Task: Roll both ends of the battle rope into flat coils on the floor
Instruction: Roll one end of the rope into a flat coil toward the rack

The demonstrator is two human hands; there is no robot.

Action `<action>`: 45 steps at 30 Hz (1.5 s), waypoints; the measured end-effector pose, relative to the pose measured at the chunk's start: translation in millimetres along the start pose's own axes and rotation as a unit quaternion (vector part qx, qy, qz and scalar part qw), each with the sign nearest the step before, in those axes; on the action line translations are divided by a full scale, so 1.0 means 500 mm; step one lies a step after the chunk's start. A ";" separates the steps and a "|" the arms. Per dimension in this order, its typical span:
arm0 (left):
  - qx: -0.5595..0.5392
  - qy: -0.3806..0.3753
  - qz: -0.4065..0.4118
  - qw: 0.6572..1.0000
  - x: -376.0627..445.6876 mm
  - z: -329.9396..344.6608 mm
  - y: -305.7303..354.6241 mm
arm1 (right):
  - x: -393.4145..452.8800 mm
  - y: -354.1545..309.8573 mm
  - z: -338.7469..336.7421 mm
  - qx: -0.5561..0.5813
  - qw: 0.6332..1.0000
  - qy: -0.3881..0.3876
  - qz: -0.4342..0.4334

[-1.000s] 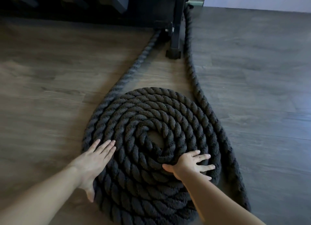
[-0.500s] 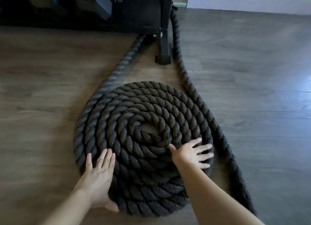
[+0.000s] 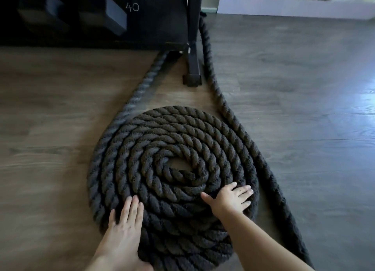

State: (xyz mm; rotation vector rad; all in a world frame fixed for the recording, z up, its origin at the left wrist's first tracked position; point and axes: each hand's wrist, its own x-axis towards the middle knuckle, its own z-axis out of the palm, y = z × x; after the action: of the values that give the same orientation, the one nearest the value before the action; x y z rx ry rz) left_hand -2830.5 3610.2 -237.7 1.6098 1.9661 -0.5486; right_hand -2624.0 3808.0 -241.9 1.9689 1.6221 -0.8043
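A thick dark battle rope lies wound into a flat coil [image 3: 172,149] on the wooden floor in front of me. My left hand [image 3: 123,230] presses flat on the coil's near left edge, fingers straight. My right hand [image 3: 230,198] lies spread on the outer turns at the near right. From the coil's left side one strand [image 3: 142,88] runs up to the rack. The other, uncoiled strand [image 3: 233,120] runs from the rack down the coil's right side and out of view at the bottom right.
A black rack post with a square foot [image 3: 192,80] stands just beyond the coil, both rope strands passing round it. Dark weights and a box marked 40 [image 3: 132,7] sit behind at the top left. A white low wall [image 3: 294,7] borders the far right floor.
My left hand has slid from the coil's left rim round to its near left edge. The coil has turned and shifted slightly toward the rack. My right hand stays pressed on the right turns.
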 end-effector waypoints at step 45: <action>0.112 -0.061 0.029 0.991 0.153 -0.147 -0.105 | 0.255 -0.207 -0.231 -0.190 0.969 -0.006 -0.158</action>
State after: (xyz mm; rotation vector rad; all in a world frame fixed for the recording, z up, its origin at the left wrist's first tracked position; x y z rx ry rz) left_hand -2903.8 3702.7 -230.2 1.7176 1.8146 -0.8492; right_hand -2691.9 3996.8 -245.2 1.4611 1.9445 -0.5582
